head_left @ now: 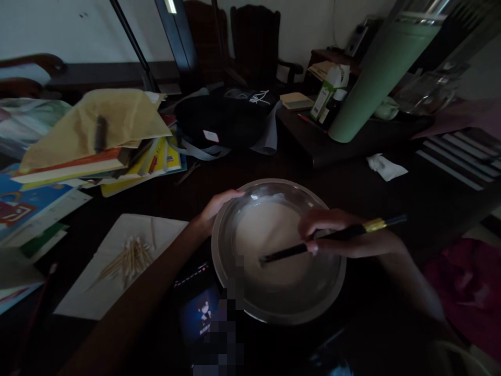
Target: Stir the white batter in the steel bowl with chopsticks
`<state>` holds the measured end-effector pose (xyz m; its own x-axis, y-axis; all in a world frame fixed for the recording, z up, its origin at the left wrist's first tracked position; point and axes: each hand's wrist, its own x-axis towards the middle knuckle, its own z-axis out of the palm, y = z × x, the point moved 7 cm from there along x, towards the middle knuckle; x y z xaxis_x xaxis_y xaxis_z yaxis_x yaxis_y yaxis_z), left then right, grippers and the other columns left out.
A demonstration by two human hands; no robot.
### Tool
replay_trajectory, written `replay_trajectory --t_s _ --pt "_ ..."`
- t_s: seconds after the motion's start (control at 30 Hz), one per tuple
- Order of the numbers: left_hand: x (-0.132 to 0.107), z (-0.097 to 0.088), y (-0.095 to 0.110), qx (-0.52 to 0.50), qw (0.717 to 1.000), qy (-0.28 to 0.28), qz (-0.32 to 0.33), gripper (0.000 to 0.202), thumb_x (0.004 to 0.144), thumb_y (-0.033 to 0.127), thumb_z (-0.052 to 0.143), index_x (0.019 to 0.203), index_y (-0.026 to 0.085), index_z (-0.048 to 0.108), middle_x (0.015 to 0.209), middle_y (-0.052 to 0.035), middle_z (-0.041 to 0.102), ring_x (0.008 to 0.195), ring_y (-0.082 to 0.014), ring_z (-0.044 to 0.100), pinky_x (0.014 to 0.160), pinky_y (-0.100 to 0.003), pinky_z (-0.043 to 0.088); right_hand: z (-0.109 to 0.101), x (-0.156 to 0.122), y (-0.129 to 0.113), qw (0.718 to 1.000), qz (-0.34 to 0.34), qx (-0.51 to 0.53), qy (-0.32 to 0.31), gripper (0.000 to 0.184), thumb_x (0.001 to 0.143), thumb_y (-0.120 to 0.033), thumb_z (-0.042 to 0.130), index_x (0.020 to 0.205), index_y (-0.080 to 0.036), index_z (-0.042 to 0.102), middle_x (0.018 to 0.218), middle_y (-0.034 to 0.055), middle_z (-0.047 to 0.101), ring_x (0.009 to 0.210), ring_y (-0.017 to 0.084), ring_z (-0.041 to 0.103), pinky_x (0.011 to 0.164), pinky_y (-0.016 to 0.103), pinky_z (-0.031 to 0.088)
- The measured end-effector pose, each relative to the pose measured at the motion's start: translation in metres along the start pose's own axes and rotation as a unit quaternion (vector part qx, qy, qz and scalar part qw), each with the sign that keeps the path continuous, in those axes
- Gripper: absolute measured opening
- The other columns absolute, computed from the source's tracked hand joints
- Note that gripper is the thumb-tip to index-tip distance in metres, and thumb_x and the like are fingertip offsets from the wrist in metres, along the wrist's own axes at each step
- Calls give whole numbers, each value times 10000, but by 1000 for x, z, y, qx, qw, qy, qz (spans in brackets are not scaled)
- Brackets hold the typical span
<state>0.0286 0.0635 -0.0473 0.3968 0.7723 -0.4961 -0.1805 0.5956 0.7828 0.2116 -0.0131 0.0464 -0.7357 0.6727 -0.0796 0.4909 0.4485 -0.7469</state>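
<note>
A round metal bowl (279, 316) stands on the dark table, holding a pale, milky liquid or thin batter (258, 230). My left hand (213, 209) grips the bowl's left rim, thumb along the edge and the other fingers hidden beneath. Over the right side of the bowl, my right hand (336, 232) is closed round black chopsticks (287, 253) with a gold band near the top end. Their lower tips reach down into the pale mixture. Whether one stick or two are held is hard to make out in the dim light.
Cotton swabs (131, 261) lie on white paper (88, 297) at the left, near a lit phone screen (201, 308). Books (78, 169) are piled behind. A black bag (227, 122), a tall green flask (385, 78) and a crumpled tissue (386, 167) stand or lie beyond the bowl.
</note>
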Motion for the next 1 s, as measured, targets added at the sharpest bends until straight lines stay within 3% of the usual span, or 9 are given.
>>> replay_trajectory --t_s 0.1,0.23,0.37,0.5,0.63,0.83,0.9,1.0 --pt "-2 3 -4 -24 999 -5 -44 223 761 229 544 597 145 668 536 -1 628 493 -93 548 557 -214 438 0 8 5 997 37 -24 62 132 846 -328 511 877 -209 558 875 8 610 850 124 561 785 287 423" --pt "-4 5 -4 -41 998 1 -53 240 773 212 533 588 144 670 522 1 625 490 -85 550 551 -198 433 -28 -10 15 982 102 -56 146 148 860 -332 487 820 -213 566 780 5 614 791 138 559 772 319 396" --pt "-4 5 -5 -37 998 -3 -57 239 775 229 535 609 136 680 540 -13 638 500 -95 567 561 -208 448 -37 -22 17 989 98 -13 106 179 856 -329 487 778 -197 578 799 24 609 712 120 559 669 281 427" --pt "-5 5 -4 -43 997 12 -63 221 765 216 551 598 138 673 529 -9 631 491 -96 568 554 -208 447 -14 -8 7 999 36 -4 30 167 833 -334 529 767 -194 591 788 10 629 718 110 585 699 265 447" --pt "-7 7 -3 -50 996 18 -69 255 774 209 528 567 135 657 515 -10 622 463 -92 556 523 -203 443 -4 8 6 995 41 -37 79 126 799 -344 579 815 -221 603 855 -7 651 895 144 574 847 306 386" --pt "-7 9 -5 -44 996 6 -76 291 797 218 487 587 132 670 520 -15 629 474 -97 561 527 -201 446 -38 -9 20 971 115 -72 196 187 850 -348 506 740 -222 590 794 -2 646 832 158 566 868 373 329" --pt "-7 8 -4 -40 996 9 -73 304 805 219 478 583 137 669 515 -14 626 470 -94 554 528 -202 441 -48 -16 24 973 119 -64 188 202 853 -361 498 738 -222 587 773 1 644 791 157 566 820 367 356" --pt "-7 8 -2 -35 997 14 -61 294 800 210 490 574 146 665 507 -9 618 464 -88 541 527 -201 430 -50 -20 27 986 107 -28 127 219 864 -355 480 737 -209 582 753 1 637 688 127 566 764 346 401"
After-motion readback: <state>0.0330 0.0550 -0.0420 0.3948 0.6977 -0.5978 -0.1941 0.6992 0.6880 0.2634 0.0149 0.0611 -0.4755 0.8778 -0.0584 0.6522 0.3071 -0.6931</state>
